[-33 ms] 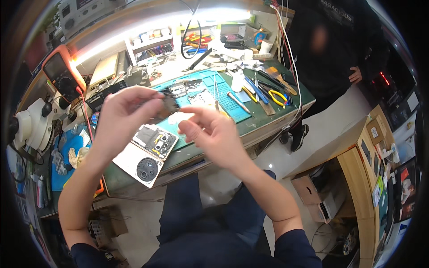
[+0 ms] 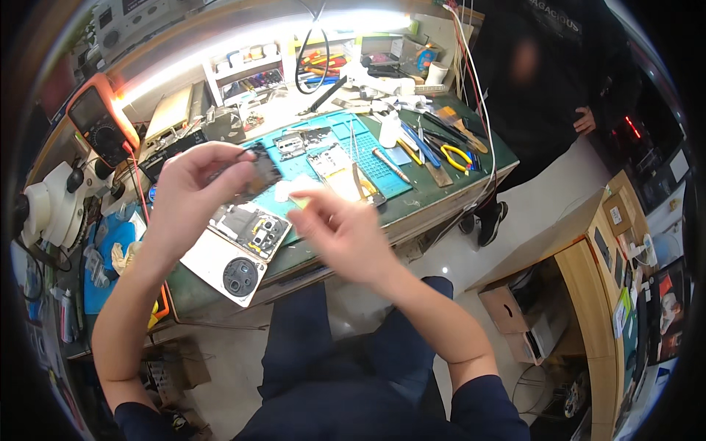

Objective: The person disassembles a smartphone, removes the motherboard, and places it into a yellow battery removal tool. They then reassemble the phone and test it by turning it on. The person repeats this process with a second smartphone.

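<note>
Between the thumb and fingers of my left hand [image 2: 197, 180] is a dark, flat phone part [image 2: 262, 170], tilted above the bench. Just to its right, my right hand [image 2: 337, 229] has thumb and forefinger close together. A tiny yellowish-green spot shows at those fingertips, too small to name. Below both hands lies an opened phone [image 2: 254, 229] with its inner parts bare. Its pale back cover [image 2: 209, 261], with a round black camera ring [image 2: 240, 276], rests at the bench's near edge. Another opened phone [image 2: 331, 163] and a metal-shielded part [image 2: 293, 145] lie on the blue mat [image 2: 382, 175].
Pliers [image 2: 457, 158], a white bottle [image 2: 390, 130], brushes and screwdrivers crowd the green bench's [image 2: 434, 197] right side. An orange multimeter [image 2: 103, 121] and a white microscope [image 2: 51, 198] stand at left. A person in black [image 2: 544, 95] stands beyond the bench's right end.
My left hand has tilted the dark part, so more of its flat face shows. My right hand has moved slightly left and down, a little away from it.
</note>
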